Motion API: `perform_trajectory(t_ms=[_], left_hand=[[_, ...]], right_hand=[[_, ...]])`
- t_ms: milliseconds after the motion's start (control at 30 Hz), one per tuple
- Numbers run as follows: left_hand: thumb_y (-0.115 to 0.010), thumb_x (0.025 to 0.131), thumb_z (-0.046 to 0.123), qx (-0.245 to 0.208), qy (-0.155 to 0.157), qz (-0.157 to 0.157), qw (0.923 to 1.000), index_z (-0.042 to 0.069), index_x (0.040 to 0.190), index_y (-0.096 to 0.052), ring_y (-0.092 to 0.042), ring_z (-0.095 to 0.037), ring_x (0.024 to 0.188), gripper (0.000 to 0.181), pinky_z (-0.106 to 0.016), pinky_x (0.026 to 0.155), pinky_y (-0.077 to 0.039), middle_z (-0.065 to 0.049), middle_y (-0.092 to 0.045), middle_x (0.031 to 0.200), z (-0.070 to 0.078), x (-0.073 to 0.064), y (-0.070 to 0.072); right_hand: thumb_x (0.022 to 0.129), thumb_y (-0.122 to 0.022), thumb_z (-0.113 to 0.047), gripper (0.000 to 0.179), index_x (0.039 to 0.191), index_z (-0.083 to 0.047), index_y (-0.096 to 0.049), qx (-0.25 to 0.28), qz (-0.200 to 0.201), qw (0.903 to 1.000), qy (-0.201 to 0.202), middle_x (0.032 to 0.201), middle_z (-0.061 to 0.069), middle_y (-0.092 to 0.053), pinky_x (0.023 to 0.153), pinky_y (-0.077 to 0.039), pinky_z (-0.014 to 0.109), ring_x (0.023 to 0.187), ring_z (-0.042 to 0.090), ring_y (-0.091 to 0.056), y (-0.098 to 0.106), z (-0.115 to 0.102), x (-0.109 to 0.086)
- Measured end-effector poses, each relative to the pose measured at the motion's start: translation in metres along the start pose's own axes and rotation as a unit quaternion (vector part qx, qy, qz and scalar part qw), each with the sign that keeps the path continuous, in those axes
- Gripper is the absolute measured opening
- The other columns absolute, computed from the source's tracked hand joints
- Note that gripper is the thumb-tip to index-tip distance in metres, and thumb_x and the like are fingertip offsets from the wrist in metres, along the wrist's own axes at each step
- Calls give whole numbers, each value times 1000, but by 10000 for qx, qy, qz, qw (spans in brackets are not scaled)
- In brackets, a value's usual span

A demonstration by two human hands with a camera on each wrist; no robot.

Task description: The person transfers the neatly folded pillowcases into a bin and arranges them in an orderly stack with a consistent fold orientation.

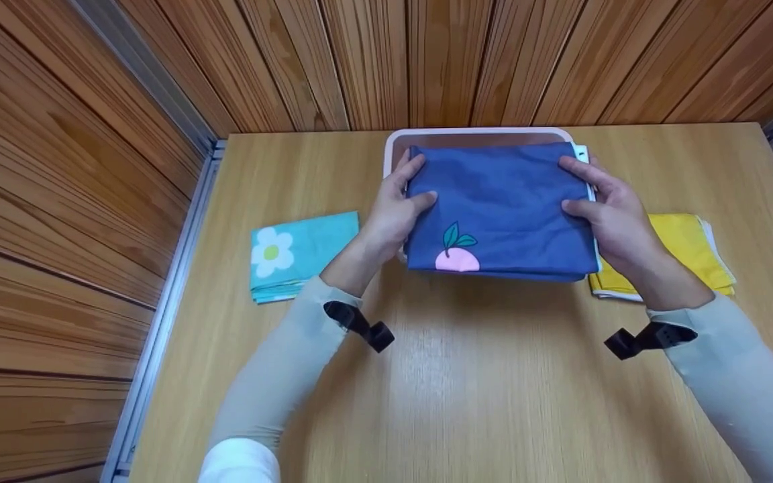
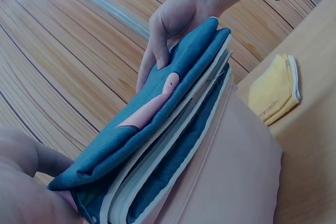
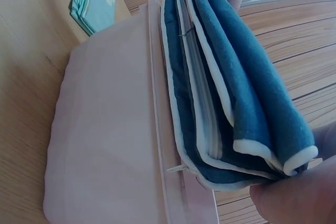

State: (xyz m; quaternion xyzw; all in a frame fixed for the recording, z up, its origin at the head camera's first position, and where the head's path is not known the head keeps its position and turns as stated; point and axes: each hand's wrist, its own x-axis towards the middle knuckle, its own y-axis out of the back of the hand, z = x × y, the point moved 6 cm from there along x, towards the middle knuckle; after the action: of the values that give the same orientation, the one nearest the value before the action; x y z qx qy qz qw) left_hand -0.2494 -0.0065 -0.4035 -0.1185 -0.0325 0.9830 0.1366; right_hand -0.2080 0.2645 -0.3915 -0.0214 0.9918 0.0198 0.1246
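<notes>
Both hands hold a folded blue cloth (image 1: 500, 208) with white edging and a pink fruit print, over a pale pink bin (image 1: 477, 132). The left hand (image 1: 393, 204) grips its left side, thumb on top. At the opposite side, the right hand (image 1: 611, 208) grips it likewise, with its other fingers partly hidden beneath. Several folded layers (image 3: 199, 93) show along the cloth's near edge in the right wrist view. Seen from the left wrist, the cloth lies just above the bin's wall (image 2: 231, 161); whether it touches the rim I cannot tell.
A folded turquoise cloth (image 1: 306, 251) with a white flower lies left of the bin on the wooden table (image 1: 467, 389). On the right is a folded yellow cloth (image 1: 685, 251), partly behind the right forearm. Wood-plank walls (image 1: 373, 60) stand behind and at the left.
</notes>
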Motion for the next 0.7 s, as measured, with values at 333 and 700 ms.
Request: perform_trajectory(t_ms=[333,700], left_hand=[[-50,102,-4,-180,-82,-31,9998,10,161,-28,-6,-21,157,64,-38,122,-22,5,-6,172,4,10,0],[-50,102,-3,-178,8,22,9998,12,161,-30,-9,-22,157,64,-41,121,-27,6,-7,172,7,19,0]], right_hand=[[100,-43,11,63,159,-9,-35,93,8,9999,62,171,-5,10,125,-4,40,156,20,11,0,-4,9],[101,-42,9,62,159,-11,-36,-182,30,9998,101,172,-6,7,125,-2,38,156,19,10,3,-7,18]])
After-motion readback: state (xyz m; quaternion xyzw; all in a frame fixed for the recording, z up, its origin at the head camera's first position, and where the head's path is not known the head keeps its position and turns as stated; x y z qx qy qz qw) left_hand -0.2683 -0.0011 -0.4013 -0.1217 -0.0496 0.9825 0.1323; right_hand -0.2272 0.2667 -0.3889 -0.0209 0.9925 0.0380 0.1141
